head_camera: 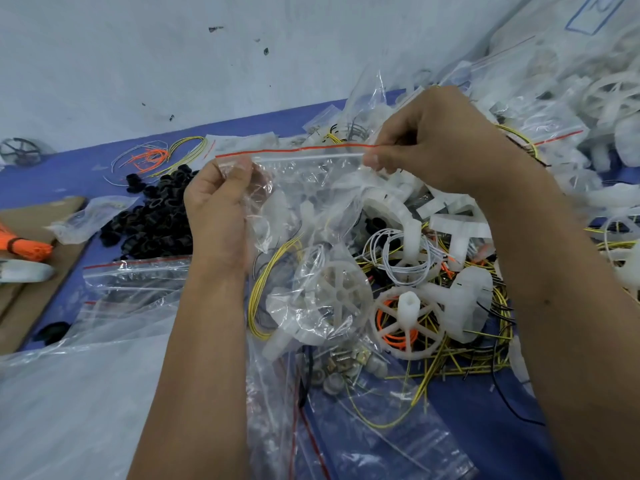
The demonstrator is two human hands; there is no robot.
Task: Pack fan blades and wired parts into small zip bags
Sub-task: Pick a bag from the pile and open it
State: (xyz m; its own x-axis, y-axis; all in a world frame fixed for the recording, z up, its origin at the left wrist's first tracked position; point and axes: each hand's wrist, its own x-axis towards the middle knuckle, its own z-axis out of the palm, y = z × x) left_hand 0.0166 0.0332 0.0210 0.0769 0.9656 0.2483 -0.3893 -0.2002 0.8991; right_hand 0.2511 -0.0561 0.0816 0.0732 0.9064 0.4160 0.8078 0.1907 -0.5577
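The blue desk (485, 427) is full of loose parts. Our left hand (216, 209) and right hand (436, 143) pinch the bag (304, 209) top, fingers closed on it. A fan blade (341, 294) sits inside. We think sealing comes next; many parts (433, 323) still wait.

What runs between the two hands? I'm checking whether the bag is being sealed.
In the head view, the zip bag's red-lined seal strip stretches between the left hand and right hand, both pinching it.

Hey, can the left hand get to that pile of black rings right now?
Probably not yet: the left hand is pinching the zip bag. The black rings lie uncovered just beside it.
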